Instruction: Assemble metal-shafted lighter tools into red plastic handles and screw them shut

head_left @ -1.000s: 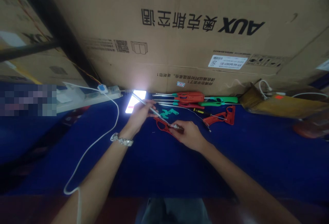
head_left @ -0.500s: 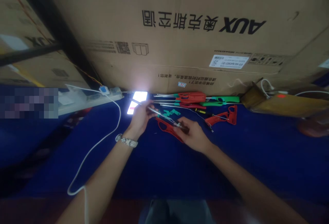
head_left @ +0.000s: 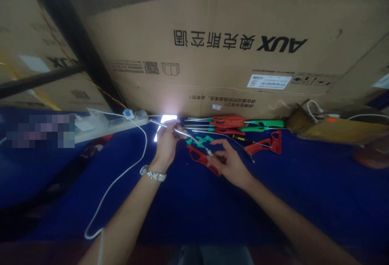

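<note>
My left hand [head_left: 167, 141], a watch on its wrist, is closed round the metal barrel [head_left: 159, 124] of a long-nosed lighter taken apart. Thin wires run from the barrel toward my right hand [head_left: 229, 161]. That hand pinches the lighter's inner end [head_left: 209, 152] between thumb and bent fingers, its index finger raised; the fingers partly hide the piece. Beneath lies a red handle shell [head_left: 200, 157] on the blue cloth. Green plastic pieces [head_left: 207, 139] rest just behind it. A lit phone-like screen [head_left: 165, 118] glows behind my left hand.
Red-handled lighters [head_left: 227, 121] and a green-handled lighter [head_left: 275, 123] lie along a large cardboard box [head_left: 212, 82]. A black-and-yellow screwdriver [head_left: 239, 138] and a red shell [head_left: 276, 142] lie right. A power strip [head_left: 118, 123] and white cable [head_left: 114, 176] are left; a yellowish box [head_left: 331, 128] stands right.
The view has tilted, so everything sits slightly lower. My right index finger has lifted away, showing more of the lighter's inner end. The left hand keeps its hold on the barrel.
</note>
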### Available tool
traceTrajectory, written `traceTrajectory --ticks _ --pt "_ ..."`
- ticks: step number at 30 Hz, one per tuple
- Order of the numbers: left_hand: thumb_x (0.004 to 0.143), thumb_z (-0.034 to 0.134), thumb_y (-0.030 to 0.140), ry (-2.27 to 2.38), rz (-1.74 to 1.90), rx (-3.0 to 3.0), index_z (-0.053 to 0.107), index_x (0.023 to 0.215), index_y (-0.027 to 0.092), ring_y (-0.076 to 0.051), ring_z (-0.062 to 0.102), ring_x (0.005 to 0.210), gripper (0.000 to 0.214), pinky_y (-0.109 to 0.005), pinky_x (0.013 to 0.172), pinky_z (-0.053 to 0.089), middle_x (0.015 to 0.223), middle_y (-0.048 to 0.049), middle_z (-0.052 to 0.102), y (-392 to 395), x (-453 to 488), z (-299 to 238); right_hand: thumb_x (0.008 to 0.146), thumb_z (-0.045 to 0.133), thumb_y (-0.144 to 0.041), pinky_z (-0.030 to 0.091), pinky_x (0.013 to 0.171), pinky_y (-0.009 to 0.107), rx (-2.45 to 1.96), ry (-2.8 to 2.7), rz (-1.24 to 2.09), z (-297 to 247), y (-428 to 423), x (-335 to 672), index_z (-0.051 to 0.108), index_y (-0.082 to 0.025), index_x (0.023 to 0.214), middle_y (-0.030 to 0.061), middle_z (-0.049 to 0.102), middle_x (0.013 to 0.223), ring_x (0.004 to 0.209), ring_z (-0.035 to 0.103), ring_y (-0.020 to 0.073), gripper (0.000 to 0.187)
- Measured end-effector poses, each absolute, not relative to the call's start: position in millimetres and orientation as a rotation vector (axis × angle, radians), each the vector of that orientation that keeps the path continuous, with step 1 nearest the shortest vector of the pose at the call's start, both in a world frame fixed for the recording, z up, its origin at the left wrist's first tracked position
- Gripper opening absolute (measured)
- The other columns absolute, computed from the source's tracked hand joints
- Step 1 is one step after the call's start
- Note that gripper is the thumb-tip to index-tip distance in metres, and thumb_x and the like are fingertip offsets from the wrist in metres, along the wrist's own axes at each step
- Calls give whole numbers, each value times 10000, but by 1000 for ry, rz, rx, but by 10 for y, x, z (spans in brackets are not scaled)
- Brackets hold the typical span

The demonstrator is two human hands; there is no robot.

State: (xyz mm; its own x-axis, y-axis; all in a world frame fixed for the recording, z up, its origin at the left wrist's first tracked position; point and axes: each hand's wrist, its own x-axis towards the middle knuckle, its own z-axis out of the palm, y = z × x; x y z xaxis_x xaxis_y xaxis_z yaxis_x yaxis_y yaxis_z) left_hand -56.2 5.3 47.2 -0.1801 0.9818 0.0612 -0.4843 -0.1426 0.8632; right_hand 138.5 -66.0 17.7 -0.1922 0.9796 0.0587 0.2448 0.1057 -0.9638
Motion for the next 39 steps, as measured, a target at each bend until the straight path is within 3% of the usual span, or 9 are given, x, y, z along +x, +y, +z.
traceTrajectory --ticks 3,6,9,12,16,22,31,39 --pt "779 679 305 839 1660 833 613 799 168 -133 621 581 153 -248 528 502 643 34 560 25 -564 542 867 627 -532 419 421 241 -1210 -1499 1328 254 -616 1373 511 -219 950 31 746 781 422 557 112 344" --pt "831 648 290 831 1704 875 614 795 179 -132 623 589 121 -239 520 497 633 29 554 0 -565 585 890 598 -531 444 477 249 -1210 -1595 1259 293 -581 1393 586 -203 904 24 726 781 494 595 119 329" --pt "843 641 272 831 1675 933 618 781 181 -131 622 598 112 -228 506 496 642 19 563 -22 -547 587 937 553 -444 454 559 255 -1244 -1777 1026 279 -594 1432 613 -217 1052 -12 662 732 590 602 134 262" --pt "844 649 278 854 1632 997 615 792 183 -141 635 615 113 -244 526 529 657 14 580 -38 -520 555 941 557 -385 429 558 253 -1339 -1881 819 245 -655 1471 499 -237 1213 -45 618 693 578 592 144 315" --pt "856 646 279 880 1598 1012 617 820 174 -153 649 633 115 -265 552 557 662 8 587 -32 -510 507 945 578 -373 398 582 254 -1494 -2035 461 215 -744 1478 573 -238 1004 -20 673 730 619 639 153 147" --pt "841 658 281 898 1570 972 627 800 166 -148 649 627 127 -241 522 535 657 4 595 4 -506 449 934 611 -325 322 563 279 -1555 -2192 -48 193 -780 1379 641 -215 819 28 689 805 746 639 171 162" --pt "820 663 300 957 1541 1010 638 798 166 -143 639 610 138 -252 555 541 645 6 616 28 -466 338 936 618 -349 288 513 269 -1693 -2164 47 177 -758 1405 694 -241 909 21 663 913 676 609 136 135" --pt "792 651 280 945 1539 954 644 793 154 -146 642 633 127 -240 537 531 649 5 604 69 -493 301 984 552 -340 367 560 251 -1599 -2114 183 143 -709 1459 724 -271 984 13 676 957 768 651 137 186"
